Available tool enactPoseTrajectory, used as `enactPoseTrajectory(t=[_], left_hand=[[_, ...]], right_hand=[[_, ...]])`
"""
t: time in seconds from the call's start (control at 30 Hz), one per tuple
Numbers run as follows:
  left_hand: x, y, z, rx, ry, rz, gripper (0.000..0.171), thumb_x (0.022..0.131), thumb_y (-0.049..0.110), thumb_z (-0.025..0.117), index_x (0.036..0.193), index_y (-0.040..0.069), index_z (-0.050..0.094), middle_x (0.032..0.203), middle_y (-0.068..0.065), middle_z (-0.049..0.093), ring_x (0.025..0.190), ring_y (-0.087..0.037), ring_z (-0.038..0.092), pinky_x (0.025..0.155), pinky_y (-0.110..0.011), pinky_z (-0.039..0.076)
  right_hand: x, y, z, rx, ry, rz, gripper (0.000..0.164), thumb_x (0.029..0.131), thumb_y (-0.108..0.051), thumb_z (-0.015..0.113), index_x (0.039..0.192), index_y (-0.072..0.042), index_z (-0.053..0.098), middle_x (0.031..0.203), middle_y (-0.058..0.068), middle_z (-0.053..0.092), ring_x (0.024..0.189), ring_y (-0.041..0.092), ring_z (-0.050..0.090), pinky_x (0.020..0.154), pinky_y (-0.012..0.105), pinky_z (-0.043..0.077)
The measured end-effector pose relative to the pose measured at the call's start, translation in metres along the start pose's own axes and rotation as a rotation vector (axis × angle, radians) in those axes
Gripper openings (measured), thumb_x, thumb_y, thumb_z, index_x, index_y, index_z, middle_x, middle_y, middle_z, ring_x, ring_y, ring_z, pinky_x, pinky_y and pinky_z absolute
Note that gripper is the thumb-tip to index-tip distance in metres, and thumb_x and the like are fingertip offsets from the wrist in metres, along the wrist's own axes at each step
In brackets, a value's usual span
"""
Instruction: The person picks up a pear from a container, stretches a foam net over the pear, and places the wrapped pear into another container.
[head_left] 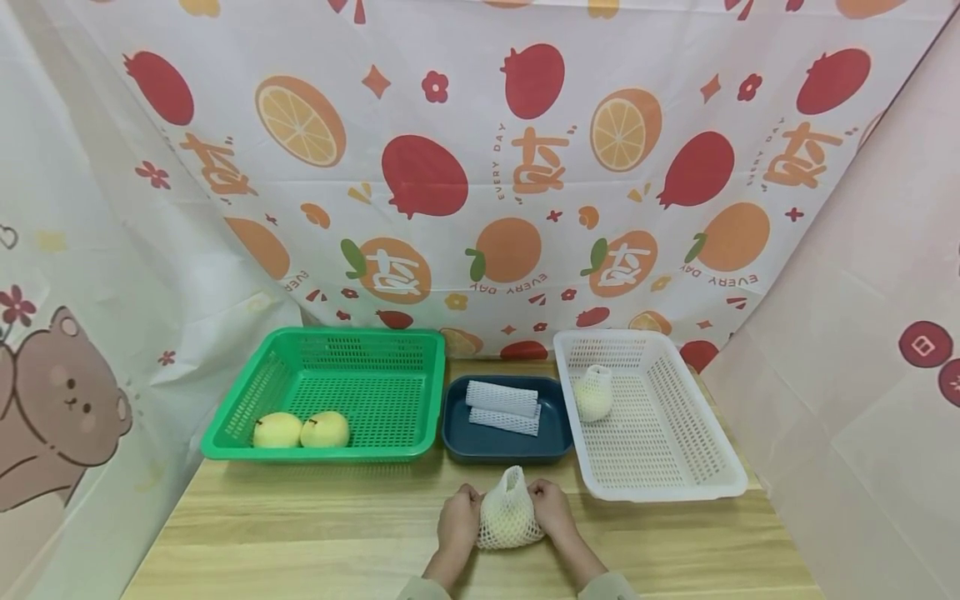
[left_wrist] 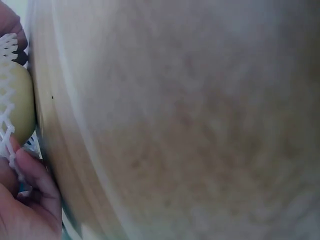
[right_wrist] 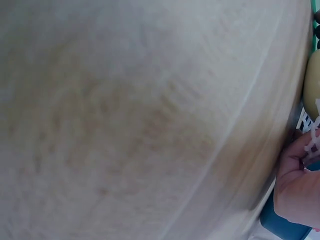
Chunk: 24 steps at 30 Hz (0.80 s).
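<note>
A pale yellow pear [left_wrist: 22,102] sits on the wooden table, covered by a white foam net sleeve [head_left: 513,500] whose narrow end points up. My left hand [head_left: 458,518] pinches the net on its left side, with thumb and fingers at the mesh edge in the left wrist view. On the opposite side my right hand [head_left: 553,510] pinches the net too. Part of the pear's skin shows bare beside the mesh in both wrist views.
A green basket [head_left: 322,454] at the left holds two pears [head_left: 325,430]. Behind the hands, a dark blue tray [head_left: 457,433] holds foam net sleeves [head_left: 502,398]. The white basket [head_left: 660,492] at the right contains a net-wrapped pear [head_left: 594,396]. A printed curtain [head_left: 465,250] hangs behind.
</note>
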<state>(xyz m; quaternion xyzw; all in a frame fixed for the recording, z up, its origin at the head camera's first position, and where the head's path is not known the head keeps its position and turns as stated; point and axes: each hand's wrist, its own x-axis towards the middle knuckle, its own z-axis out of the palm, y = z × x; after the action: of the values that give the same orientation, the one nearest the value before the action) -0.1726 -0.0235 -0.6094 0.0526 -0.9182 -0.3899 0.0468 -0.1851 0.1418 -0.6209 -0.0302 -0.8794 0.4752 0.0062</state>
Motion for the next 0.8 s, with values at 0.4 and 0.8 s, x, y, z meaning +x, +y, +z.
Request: enactPoseTrajectory(t=[0.4,0.8], left_hand=[[-0.004,0.001,-0.016,0.172,-0.049,0.060,0.017,0.084,0.016,0.066,0.080,0.009,0.052,0.061,-0.001,0.051,0.052,-0.019,0.052,0.044,-0.034,0.040],[-0.020,0.032,-0.025,-0.438,-0.321,0.176,0.079,0.081,0.032,0.071,0.133,-0.010,0.028,0.126,-0.025,0.042,0.114,-0.040,0.041,0.093,-0.053,0.034]], right_hand=[[-0.001,-0.004,0.002,-0.058,0.018,-0.026,0.013,0.084,-0.004,0.055,0.074,-0.003,0.063,0.066,0.001,0.056,0.060,0.015,0.050,0.055,0.031,0.042],[-0.001,-0.003,0.000,-0.067,0.027,-0.010,0.013,0.084,-0.007,0.057,0.072,-0.005,0.063,0.066,0.001,0.057,0.061,0.016,0.052,0.056,0.032,0.043]])
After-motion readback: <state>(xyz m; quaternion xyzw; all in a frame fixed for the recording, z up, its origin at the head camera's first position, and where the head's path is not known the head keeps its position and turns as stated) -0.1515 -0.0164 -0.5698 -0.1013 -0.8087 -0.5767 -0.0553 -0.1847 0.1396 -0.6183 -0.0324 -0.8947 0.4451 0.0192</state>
